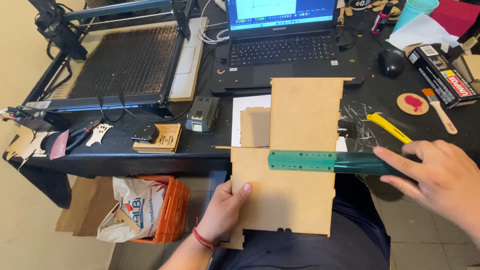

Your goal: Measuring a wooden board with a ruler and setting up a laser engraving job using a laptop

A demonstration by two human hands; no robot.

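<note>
My left hand [223, 209] grips the lower left edge of a flat, laser-cut wooden panel [295, 165], held upright over my lap. A second panel piece stands up from it toward the table. My right hand [440, 180] holds a translucent green ruler [320, 161] and lays it across the panel's right half, index finger stretched along the ruler. A smaller wooden piece [255, 126] lies on white paper [240, 107] just behind the panel.
The black table [150, 152] carries a laser engraver [125, 60], a laptop [280, 45], a mouse [390, 62], a yellow cutter [387, 127], a brush [440, 110], a round coaster [412, 103] and a glue box [442, 75]. An orange crate [172, 212] with a bag sits on the floor at left.
</note>
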